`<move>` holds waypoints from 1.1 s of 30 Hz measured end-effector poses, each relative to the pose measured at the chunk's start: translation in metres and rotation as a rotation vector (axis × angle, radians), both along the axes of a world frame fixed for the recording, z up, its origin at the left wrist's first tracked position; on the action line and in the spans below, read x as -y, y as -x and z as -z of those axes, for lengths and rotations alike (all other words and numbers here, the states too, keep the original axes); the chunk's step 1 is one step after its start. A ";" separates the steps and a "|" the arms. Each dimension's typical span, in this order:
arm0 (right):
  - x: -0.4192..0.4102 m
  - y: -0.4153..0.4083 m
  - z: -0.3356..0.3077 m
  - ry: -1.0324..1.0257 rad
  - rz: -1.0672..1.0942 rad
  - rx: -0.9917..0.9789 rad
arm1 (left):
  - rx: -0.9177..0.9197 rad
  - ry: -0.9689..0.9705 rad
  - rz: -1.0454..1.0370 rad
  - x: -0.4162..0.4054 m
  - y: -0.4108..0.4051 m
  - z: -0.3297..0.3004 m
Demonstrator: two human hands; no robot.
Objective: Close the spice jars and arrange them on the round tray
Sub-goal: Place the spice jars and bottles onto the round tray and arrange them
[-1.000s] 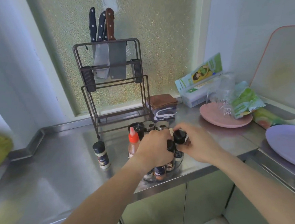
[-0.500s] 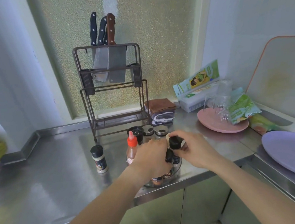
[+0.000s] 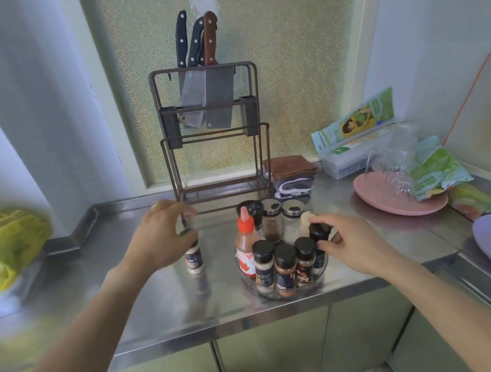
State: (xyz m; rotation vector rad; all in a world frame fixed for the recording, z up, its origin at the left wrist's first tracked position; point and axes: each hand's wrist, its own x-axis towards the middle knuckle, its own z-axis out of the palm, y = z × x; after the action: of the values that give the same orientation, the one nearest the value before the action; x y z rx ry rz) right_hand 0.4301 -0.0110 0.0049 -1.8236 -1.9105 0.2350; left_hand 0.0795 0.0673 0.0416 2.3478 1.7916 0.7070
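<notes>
Your left hand [image 3: 160, 236] curls its fingers over the cap of a lone spice jar [image 3: 193, 259] on the steel counter [image 3: 165, 303]. Your right hand [image 3: 351, 242] pinches a black-capped jar [image 3: 318, 238] standing on the round tray [image 3: 288, 292].

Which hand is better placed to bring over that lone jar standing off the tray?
The left hand: it is already over the lone jar, while the right hand is at the round tray.
</notes>
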 end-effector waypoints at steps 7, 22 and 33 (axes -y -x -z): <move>-0.004 0.006 -0.008 0.015 -0.019 0.142 | -0.014 0.125 -0.005 -0.017 0.009 0.041; -0.003 -0.001 -0.005 0.024 -0.042 0.068 | 0.205 -0.188 0.080 0.027 -0.037 -0.104; 0.009 -0.025 -0.004 0.047 0.024 -0.094 | -0.305 -0.033 0.429 0.007 -0.177 -0.080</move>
State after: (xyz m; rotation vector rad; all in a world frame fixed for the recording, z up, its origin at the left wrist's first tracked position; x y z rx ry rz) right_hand 0.4554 -0.0199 0.0088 -1.8310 -1.8326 0.3536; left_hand 0.2565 0.0598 0.1218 2.8496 1.2872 0.3355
